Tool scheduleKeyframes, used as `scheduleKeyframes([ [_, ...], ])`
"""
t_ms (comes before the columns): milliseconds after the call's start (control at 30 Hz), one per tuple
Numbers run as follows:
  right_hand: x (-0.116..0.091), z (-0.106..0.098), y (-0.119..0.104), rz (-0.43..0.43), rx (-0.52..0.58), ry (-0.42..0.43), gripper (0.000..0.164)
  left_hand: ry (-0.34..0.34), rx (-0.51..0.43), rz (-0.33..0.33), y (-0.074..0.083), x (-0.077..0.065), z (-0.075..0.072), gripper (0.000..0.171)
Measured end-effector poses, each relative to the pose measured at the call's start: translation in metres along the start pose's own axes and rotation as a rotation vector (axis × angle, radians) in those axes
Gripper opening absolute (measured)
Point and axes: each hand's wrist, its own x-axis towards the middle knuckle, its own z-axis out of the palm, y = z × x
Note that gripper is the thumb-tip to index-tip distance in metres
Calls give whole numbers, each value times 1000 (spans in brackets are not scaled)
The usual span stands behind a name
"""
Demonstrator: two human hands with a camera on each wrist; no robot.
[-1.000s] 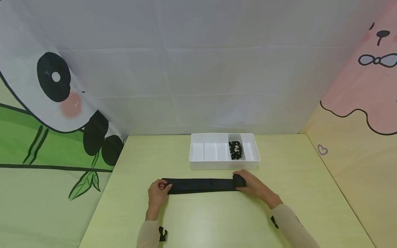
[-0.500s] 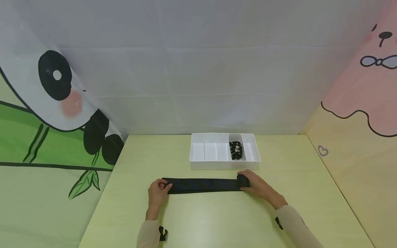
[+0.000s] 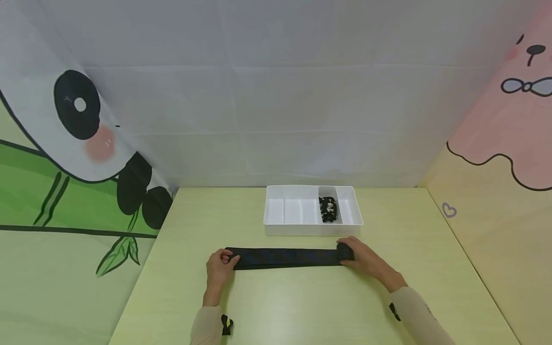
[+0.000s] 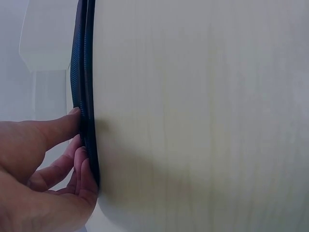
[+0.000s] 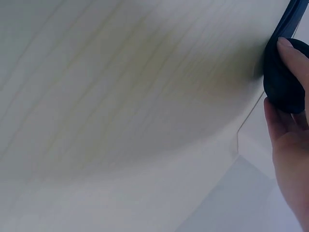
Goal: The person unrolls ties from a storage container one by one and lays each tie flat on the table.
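A dark navy necktie [image 3: 284, 257], with faint blue patterning, stretches sideways in layers across the table in front of the tray. Its left end is pinched between thumb and fingers of my left hand [image 3: 220, 268]; the left wrist view shows the layered edges [image 4: 84, 72] by the thumb. At the other end the tie forms a thick roll [image 3: 345, 251], which my right hand [image 3: 364, 258] grips with the thumb on the near side and fingers on the far side. The right wrist view shows this rounded roll [image 5: 285, 82] partly covered by the thumb.
Behind the tie stands a white divided tray [image 3: 312, 230]. One compartment holds a black bundle with a pale print [image 3: 328, 209]. The pale wooden table [image 3: 284, 306] meets a white cloth backdrop [image 3: 276, 120] and cartoon-printed side panels.
My right hand has slid to the right with the roll, and the flat stretch of tie between the hands is longer. The left hand stays in place.
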Motion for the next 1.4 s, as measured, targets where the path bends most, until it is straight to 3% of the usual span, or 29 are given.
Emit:
scheduleKeyframes([
  [400, -11, -6, 7, -37, -23, 53, 55, 7, 2, 0, 0, -1, 1, 21],
  [1400, -32, -15, 22, 55, -18, 86, 55, 0, 10, 5, 2, -1, 0, 21],
])
